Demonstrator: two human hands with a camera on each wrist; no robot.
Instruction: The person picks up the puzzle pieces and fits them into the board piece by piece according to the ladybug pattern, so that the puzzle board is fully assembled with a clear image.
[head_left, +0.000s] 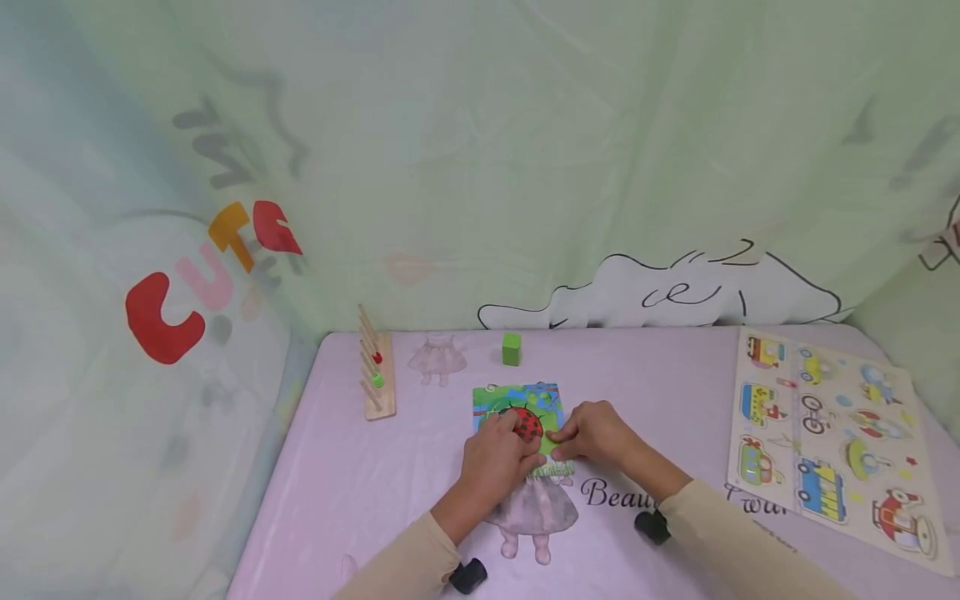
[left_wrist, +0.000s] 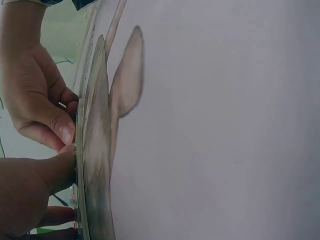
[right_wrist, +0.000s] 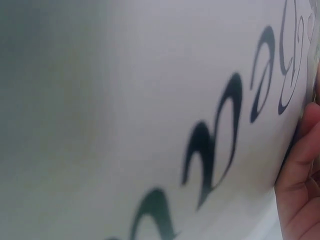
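Observation:
A small square ladybug puzzle (head_left: 487,402), blue and green with a red spotted ladybug, lies flat on the table in the head view. My left hand (head_left: 497,454) lies over its left and middle part, partly covering the ladybug; thumb and fingers touch it, spread apart. At the puzzle's right edge, my right hand (head_left: 597,431) pinches the border between thumb and fingers. In the left wrist view, the left hand (left_wrist: 30,192) and right hand (left_wrist: 35,100) meet close together along the puzzle's thin edge. Only part of the right hand (right_wrist: 300,195) shows in the right wrist view.
A wooden peg stand (head_left: 382,404) with red and green pieces is at the back left. A green block (head_left: 512,350) stands behind the puzzle. A large picture board (head_left: 787,446) with vehicles lies at the right. Curtains (head_left: 480,167) hang behind the printed tablecloth (head_left: 337,492).

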